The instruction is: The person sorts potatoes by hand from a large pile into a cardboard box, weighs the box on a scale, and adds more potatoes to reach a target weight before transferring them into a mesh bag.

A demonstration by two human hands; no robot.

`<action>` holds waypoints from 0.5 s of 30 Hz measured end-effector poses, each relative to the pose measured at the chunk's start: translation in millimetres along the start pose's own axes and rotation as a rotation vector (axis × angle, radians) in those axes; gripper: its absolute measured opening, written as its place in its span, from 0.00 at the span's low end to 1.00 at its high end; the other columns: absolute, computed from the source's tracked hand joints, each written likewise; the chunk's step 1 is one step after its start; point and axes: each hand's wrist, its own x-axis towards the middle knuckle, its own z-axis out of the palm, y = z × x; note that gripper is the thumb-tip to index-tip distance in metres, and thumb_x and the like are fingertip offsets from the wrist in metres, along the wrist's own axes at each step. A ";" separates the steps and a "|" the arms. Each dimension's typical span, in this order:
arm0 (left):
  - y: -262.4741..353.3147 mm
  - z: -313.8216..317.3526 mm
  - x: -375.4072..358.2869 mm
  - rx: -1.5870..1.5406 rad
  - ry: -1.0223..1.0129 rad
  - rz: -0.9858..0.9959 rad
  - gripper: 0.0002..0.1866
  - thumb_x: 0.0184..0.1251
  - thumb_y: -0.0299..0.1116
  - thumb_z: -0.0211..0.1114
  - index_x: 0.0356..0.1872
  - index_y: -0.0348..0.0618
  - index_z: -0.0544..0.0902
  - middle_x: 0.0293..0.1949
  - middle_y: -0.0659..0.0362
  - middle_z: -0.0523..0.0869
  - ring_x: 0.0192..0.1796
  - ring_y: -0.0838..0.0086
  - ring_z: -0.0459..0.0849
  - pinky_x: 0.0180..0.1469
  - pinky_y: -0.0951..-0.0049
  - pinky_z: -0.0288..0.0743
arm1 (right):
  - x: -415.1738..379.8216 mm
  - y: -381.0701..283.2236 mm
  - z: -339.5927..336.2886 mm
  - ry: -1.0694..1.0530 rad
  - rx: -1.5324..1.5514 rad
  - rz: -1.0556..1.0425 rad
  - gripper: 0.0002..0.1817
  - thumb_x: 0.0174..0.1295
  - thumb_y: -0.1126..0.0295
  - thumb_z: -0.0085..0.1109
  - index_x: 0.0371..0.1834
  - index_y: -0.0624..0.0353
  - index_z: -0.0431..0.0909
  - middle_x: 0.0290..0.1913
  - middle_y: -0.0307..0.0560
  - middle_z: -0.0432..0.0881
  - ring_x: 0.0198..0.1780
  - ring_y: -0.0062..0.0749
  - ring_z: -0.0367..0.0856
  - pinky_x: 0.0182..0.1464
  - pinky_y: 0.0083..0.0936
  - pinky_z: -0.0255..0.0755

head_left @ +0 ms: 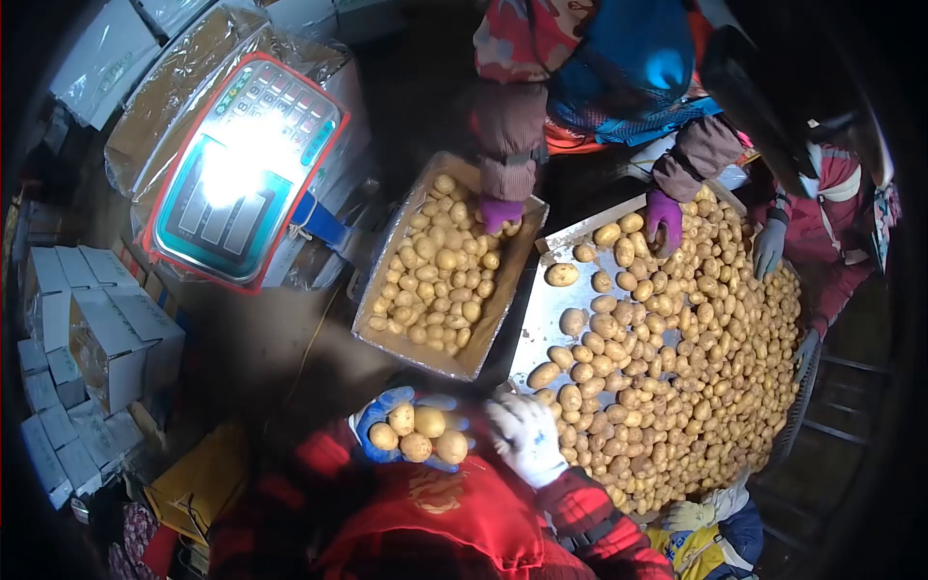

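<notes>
My left hand [368, 425], in a blue glove, is turned palm up in front of my red apron. Several potatoes [416, 446] lie cupped in its curled fingers. Beside it, my right hand [527, 440] wears a white glove and is at the near left corner of the metal sorting table [537, 329]. Its back faces me and its fingers look apart, with nothing visible in them; the underside is hidden. Loose potatoes [677, 387] cover most of that table. Just beyond my hands is a lined cardboard box [376, 340] with many potatoes inside.
A co-worker's purple-gloved hands [500, 214] reach into the box and onto the table's potatoes. Other workers' gloved hands [769, 247] are at the table's right and near sides. A lit digital scale [248, 174] stands left; stacked white cartons [121, 333] are below it.
</notes>
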 end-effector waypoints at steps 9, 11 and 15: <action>-23.7 2.4 8.6 -0.118 -0.231 -0.436 0.27 0.89 0.51 0.41 0.81 0.57 0.57 0.83 0.56 0.61 0.74 0.56 0.73 0.52 0.75 0.83 | 81.5 3.9 41.3 -0.447 -0.156 0.075 0.22 0.62 0.67 0.63 0.61 0.50 0.81 0.50 0.48 0.84 0.52 0.45 0.84 0.51 0.44 0.75; -28.1 4.4 6.8 -0.069 -0.246 -0.480 0.26 0.88 0.50 0.42 0.80 0.56 0.58 0.82 0.56 0.62 0.74 0.56 0.73 0.53 0.74 0.82 | 114.6 15.2 66.6 -0.533 -0.254 0.045 0.23 0.62 0.62 0.62 0.62 0.47 0.80 0.51 0.50 0.86 0.49 0.48 0.87 0.49 0.46 0.79; -33.3 4.3 -0.5 -0.044 -0.283 -0.510 0.25 0.88 0.49 0.44 0.78 0.56 0.60 0.79 0.56 0.65 0.72 0.58 0.73 0.56 0.72 0.80 | 166.4 29.3 116.0 -0.864 -0.435 -0.003 0.28 0.66 0.52 0.58 0.70 0.44 0.75 0.53 0.51 0.85 0.51 0.50 0.86 0.52 0.46 0.78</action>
